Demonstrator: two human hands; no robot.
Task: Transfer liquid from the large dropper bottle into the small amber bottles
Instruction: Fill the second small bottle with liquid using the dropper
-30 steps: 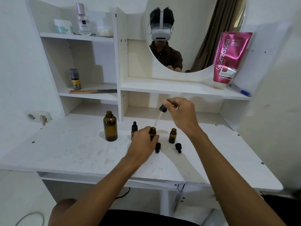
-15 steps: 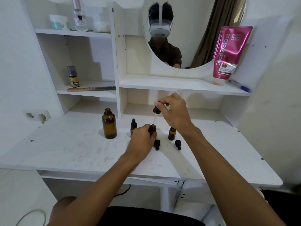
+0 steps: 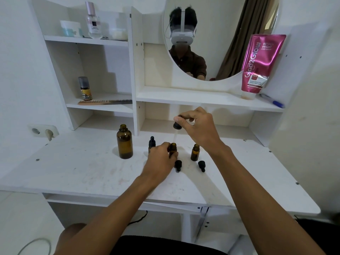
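**Fig. – head view, dropper over small bottle.** Left hand (image 3: pixel 161 160) is curled round a small amber bottle (image 3: pixel 173 148), which stands upright on the tabletop (image 3: pixel 73 172) w/ its neck open. The fingers wrap its left & front sides, so only the neck & upper body show. Right hand (image 3: pixel 199 130) is above & slightly behind it, thumb & forefinger pinching the black bulb of a dropper (image 3: pixel 177 125). The glass tube, faint against the white, points down toward the held bottle's mouth; whether the tip touches the neck cannot be told. Large amber bottle (image 3: pixel 124 143) stands uncapped well left of both hands, untouched. Capped small bottle (image 3: pixel 152 142) is just behind the left hand's knuckles, partly hidden. Third small bottle (image 3: pixel 195 152), open, stands right of the held one, below the right wrist & apart from both hands. Left cap (image 3: pixel 178 165) lies loose just in front of the left hand's fingertips; right cap (image 3: pixel 201 166) lies in front of the third small bottle. Bkgd: round mirror (image 3: pixel 220 34), w/ a pink tube (image 3: pixel 259 65) & blue pen (image 3: pixel 272 101) on the shelf (image 3: pixel 184 100)
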